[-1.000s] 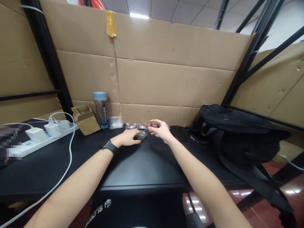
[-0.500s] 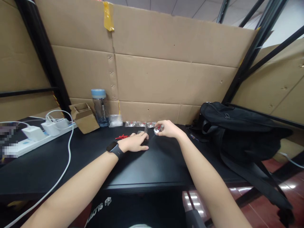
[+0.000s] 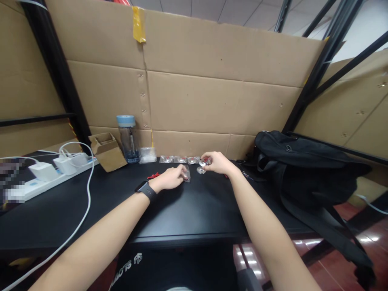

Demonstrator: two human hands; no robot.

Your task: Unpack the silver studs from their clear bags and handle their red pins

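My left hand (image 3: 171, 178), a black watch on its wrist, lies on the black table (image 3: 91, 206) with its fingertips pressed on a small clear plastic bag (image 3: 187, 174). My right hand (image 3: 216, 162) is curled in a pinch around a small clear bag with red bits in it (image 3: 206, 162), and another small clear piece (image 3: 200, 170) lies just below it. A row of small filled clear bags (image 3: 180, 159) lies along the cardboard wall behind my hands. A little heap of red pieces (image 3: 153, 175) sits left of my left hand.
A blue-lidded bottle (image 3: 128, 138), an open cardboard box (image 3: 108, 151) and a clear bag (image 3: 148, 155) stand at the back left. A white power strip with chargers (image 3: 51, 171) and a cable (image 3: 86, 202) lie at left. A black backpack (image 3: 306, 169) fills the right side.
My left hand has slid a little forward onto the clear bag. My right hand has come down from the air to the table near the row of bags.
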